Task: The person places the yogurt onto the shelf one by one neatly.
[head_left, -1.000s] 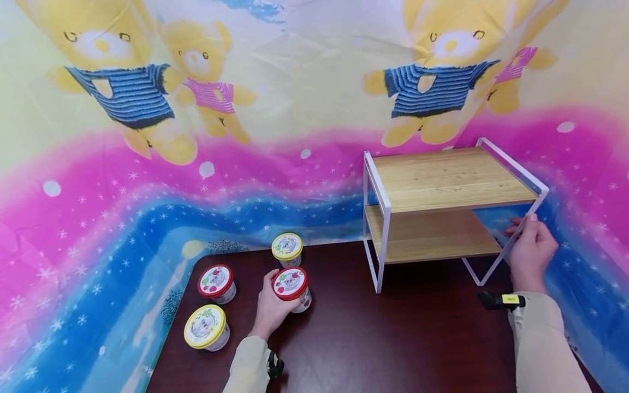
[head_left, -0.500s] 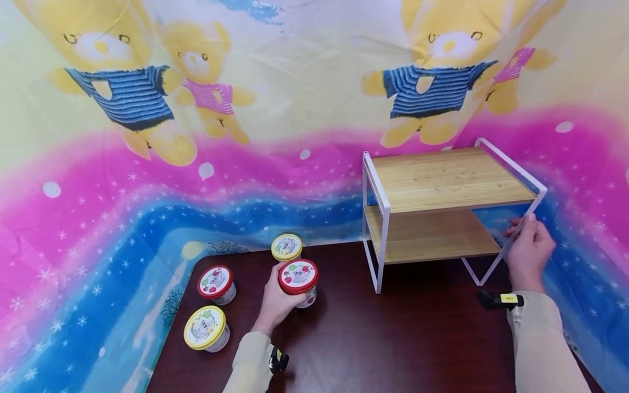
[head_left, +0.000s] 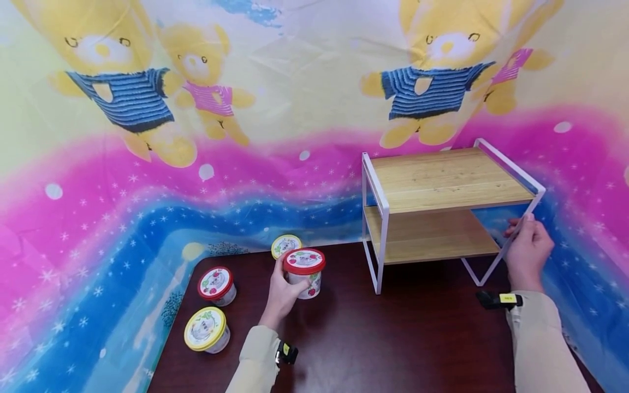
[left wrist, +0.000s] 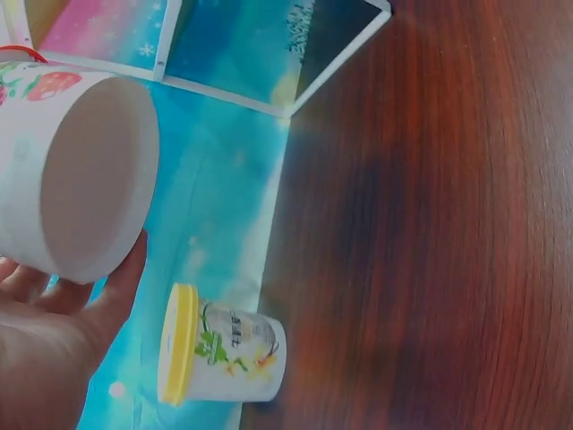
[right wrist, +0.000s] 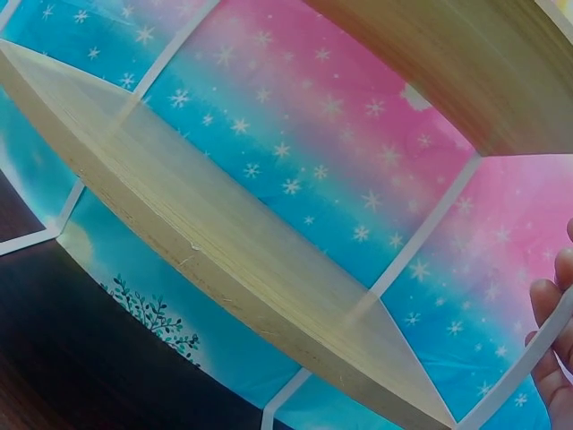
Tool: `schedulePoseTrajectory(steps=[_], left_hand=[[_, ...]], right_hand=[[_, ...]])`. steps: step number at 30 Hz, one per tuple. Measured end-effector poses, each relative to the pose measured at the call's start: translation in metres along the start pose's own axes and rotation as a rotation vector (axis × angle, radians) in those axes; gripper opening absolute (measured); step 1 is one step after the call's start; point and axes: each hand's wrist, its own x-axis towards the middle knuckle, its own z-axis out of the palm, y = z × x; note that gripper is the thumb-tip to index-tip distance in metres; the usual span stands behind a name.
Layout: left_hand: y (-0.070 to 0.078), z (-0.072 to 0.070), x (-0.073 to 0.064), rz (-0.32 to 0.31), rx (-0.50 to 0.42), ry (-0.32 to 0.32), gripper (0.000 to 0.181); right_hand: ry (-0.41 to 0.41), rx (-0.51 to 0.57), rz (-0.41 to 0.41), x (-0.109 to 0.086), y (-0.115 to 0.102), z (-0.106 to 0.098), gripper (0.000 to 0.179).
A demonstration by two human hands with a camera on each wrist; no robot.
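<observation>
My left hand (head_left: 281, 292) grips a red-lidded paper tub (head_left: 306, 270) with fruit prints, held upright above the dark table. In the left wrist view the tub's pale underside (left wrist: 98, 179) faces the camera, off the tabletop. Just behind it in the head view stands a yellow-lidded tub (head_left: 285, 244), partly covered. On the right, my right hand (head_left: 529, 254) holds the slanted white front leg of a two-tier wooden shelf (head_left: 452, 180), thumb in front and fingers behind. Only some fingertips (right wrist: 546, 300) of that hand show in the right wrist view, beside the white bar.
Another red-lidded tub (head_left: 215, 283) and a second yellow-lidded tub (head_left: 205, 328) stand at the table's left side. The lower shelf board (head_left: 437, 234) sits between the white frames. A bear-print cloth (head_left: 304, 109) hangs behind the table (head_left: 383, 333).
My left hand has raised the red-lidded tub and moved it slightly right and away from me, covering more of the rear yellow-lidded tub. My right hand stays on the shelf leg.
</observation>
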Motion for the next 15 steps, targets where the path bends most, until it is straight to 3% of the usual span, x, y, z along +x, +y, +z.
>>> schedulePoseTrajectory(steps=[8, 15], left_hand=[[0.0028, 0.0092, 0.0034, -0.043, -0.111, 0.034, 0.061], [0.0034, 0.0111, 0.0062, -0.137, -0.156, 0.069, 0.041]], right_hand=[[0.004, -0.025, 0.005, -0.0001, -0.0022, 0.0009, 0.036], [0.006, -0.034, 0.006, -0.0021, -0.0018, 0.0007, 0.037]])
